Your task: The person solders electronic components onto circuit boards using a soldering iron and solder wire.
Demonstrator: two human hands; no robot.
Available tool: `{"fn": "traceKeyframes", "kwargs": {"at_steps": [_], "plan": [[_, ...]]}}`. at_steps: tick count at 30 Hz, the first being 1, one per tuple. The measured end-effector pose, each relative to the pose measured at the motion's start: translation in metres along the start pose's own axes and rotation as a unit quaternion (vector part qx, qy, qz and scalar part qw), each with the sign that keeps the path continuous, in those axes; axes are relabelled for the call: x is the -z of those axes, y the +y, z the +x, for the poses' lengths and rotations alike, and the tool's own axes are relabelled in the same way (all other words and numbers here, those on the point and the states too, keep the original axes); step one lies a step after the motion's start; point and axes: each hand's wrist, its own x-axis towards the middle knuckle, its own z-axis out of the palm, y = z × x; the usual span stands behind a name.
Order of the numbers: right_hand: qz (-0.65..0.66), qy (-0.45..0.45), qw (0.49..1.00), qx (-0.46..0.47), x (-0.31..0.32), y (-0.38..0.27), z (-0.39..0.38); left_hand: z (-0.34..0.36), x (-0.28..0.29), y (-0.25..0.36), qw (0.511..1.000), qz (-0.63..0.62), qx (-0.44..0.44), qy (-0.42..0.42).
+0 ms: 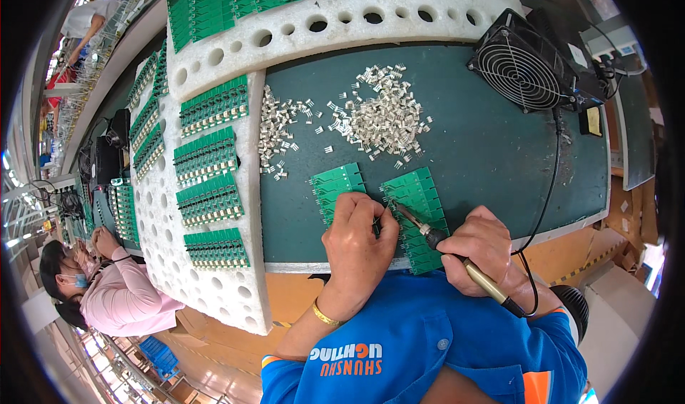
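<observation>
My right hand (479, 250) is wrapped round a soldering iron (485, 279) with a gold-coloured handle and a black cable. The iron's tip reaches the upper left edge of a green circuit board panel (421, 190) that lies at the table's front edge. My left hand (359, 243) is closed in a pinch between this panel and a second green circuit board panel (337, 183), covering the second one's lower part. Whatever its fingertips hold is hidden. Beyond both panels lies a pile of small white pin connectors (385, 118).
A smaller heap of connectors (278, 122) lies beside a white foam tray (250, 154) carrying populated boards (207, 154). More foam with green boards spans the back. A black fan (519, 68) stands back right. A co-worker in pink (128, 293) sits at left.
</observation>
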Motion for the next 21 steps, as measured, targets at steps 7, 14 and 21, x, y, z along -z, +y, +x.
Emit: {"fn": "traceKeyframes", "kwargs": {"at_steps": [7, 14, 21], "plan": [[-0.001, -0.005, 1.000, 0.002, 0.0008, -0.0002, 0.0007, 0.0002, -0.0004, 0.0003, 1.000, -0.001, 0.000, -0.004], [-0.004, 0.010, 1.000, 0.007, 0.0039, 0.0008, 0.0010, -0.0011, 0.0050, 0.0019, 1.000, 0.011, -0.002, -0.007], [0.004, 0.023, 1.000, 0.002, -0.0016, 0.0039, 0.0017, -0.0018, 0.0089, 0.0024, 1.000, 0.004, 0.000, 0.002]]}}
